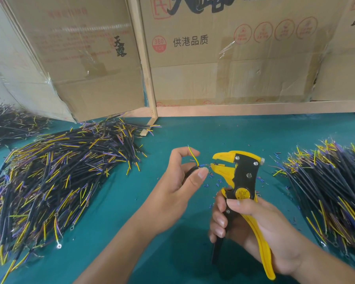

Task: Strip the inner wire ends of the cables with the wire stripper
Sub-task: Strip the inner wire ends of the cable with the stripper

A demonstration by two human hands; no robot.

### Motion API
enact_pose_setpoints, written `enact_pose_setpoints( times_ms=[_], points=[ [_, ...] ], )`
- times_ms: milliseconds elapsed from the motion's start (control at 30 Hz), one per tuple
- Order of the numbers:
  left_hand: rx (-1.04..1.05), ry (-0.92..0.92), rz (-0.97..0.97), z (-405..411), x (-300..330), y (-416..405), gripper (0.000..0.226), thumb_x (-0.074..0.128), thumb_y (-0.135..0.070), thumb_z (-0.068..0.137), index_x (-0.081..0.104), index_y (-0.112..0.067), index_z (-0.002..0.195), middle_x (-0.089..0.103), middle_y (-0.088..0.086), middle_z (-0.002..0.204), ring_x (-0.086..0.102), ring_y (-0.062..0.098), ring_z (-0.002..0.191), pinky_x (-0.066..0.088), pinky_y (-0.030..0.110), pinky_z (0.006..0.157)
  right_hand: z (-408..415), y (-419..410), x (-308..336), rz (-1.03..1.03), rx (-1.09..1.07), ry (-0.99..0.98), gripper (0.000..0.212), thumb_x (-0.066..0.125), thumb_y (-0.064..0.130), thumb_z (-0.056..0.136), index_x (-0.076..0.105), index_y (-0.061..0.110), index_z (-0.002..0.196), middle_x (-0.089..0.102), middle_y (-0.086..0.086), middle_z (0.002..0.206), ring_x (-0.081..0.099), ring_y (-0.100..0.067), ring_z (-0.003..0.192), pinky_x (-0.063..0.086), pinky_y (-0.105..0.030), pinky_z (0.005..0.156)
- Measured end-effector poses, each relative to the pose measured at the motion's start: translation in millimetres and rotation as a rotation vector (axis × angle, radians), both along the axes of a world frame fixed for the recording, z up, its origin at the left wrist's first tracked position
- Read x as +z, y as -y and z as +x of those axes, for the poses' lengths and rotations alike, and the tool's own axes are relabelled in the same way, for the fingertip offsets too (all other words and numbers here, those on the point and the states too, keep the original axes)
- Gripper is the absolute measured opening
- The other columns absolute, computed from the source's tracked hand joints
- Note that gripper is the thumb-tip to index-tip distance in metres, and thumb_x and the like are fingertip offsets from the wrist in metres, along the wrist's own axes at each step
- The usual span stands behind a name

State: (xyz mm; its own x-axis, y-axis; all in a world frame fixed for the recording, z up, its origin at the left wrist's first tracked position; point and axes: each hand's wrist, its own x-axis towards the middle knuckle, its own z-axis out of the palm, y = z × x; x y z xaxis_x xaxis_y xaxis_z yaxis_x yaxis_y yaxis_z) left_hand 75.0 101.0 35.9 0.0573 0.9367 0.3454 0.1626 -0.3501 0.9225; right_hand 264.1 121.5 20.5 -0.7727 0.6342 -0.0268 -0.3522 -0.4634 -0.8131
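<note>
My left hand (pixel 177 177) pinches a short black cable (pixel 190 171) between thumb and fingers. Its yellow-green inner wire (pixel 194 155) bends up over my index finger, and a blue inner wire (pixel 203 165) points right toward the tool. My right hand (pixel 254 228) grips the handles of a yellow and black wire stripper (pixel 242 175), held upright. The stripper's jaws (pixel 215 162) stand slightly apart, right at the tip of the blue wire.
A large heap of black cables (pixel 55 177) with yellow, blue and purple wire ends lies on the green table (pixel 172 253) at the left. Another heap (pixel 332 185) lies at the right. Small blue insulation scraps (pixel 212 182) are scattered under the tool. Cardboard boxes (pixel 223 58) stand behind.
</note>
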Motion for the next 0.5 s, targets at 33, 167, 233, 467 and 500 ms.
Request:
enact_pose_setpoints(
  times_ms=[33,167,233,467,500],
  points=[
    [-0.003,0.001,0.005,0.4,0.0,0.1,0.033,0.052,-0.050,0.094,0.042,-0.033,0.119,0.042,-0.017,0.072,0.035,0.007,0.065,0.033,0.016,0.062,0.2,0.0,0.5,0.006,0.008,0.009,0.023,0.073,0.020,0.076,0.061,0.002,0.084,0.048,-0.018,0.071,0.051,-0.032,0.064,0.051,-0.047,0.069],
    [-0.040,0.006,0.001,2.7,-0.5,0.7,0.035,0.050,-0.045,0.096,0.039,-0.026,0.123,0.051,-0.019,0.075,0.041,0.002,0.065,0.035,0.012,0.063,-0.8,2.2,0.5,0.063,0.047,0.082,0.022,0.073,0.021,0.075,0.063,0.003,0.082,0.051,-0.019,0.070,0.053,-0.032,0.066,0.052,-0.046,0.069],
    [-0.056,0.007,-0.010,3.4,-1.1,1.0,0.037,0.050,-0.044,0.096,0.037,-0.024,0.124,0.056,-0.019,0.079,0.044,0.000,0.065,0.036,0.011,0.064,-1.5,3.3,0.1,0.066,0.059,0.080,0.021,0.073,0.021,0.075,0.063,0.004,0.082,0.052,-0.019,0.071,0.053,-0.032,0.066,0.053,-0.045,0.069],
    [-0.068,-0.020,-0.024,3.5,-1.9,1.1,0.036,0.050,-0.049,0.095,0.038,-0.029,0.123,0.052,-0.016,0.077,0.038,0.005,0.064,0.034,0.015,0.062,2.4,0.3,0.0,0.078,0.084,0.046,0.022,0.072,0.021,0.079,0.061,0.002,0.086,0.051,-0.019,0.072,0.053,-0.033,0.067,0.051,-0.046,0.071],
    [-0.067,-0.025,-0.029,2.5,-2.0,1.1,0.036,0.050,-0.049,0.095,0.038,-0.030,0.123,0.054,-0.017,0.078,0.038,0.005,0.065,0.035,0.015,0.063,3.7,-1.1,0.3,0.095,0.090,0.056,0.023,0.072,0.021,0.079,0.060,0.002,0.086,0.051,-0.019,0.073,0.053,-0.033,0.067,0.051,-0.046,0.071]
  ],
)
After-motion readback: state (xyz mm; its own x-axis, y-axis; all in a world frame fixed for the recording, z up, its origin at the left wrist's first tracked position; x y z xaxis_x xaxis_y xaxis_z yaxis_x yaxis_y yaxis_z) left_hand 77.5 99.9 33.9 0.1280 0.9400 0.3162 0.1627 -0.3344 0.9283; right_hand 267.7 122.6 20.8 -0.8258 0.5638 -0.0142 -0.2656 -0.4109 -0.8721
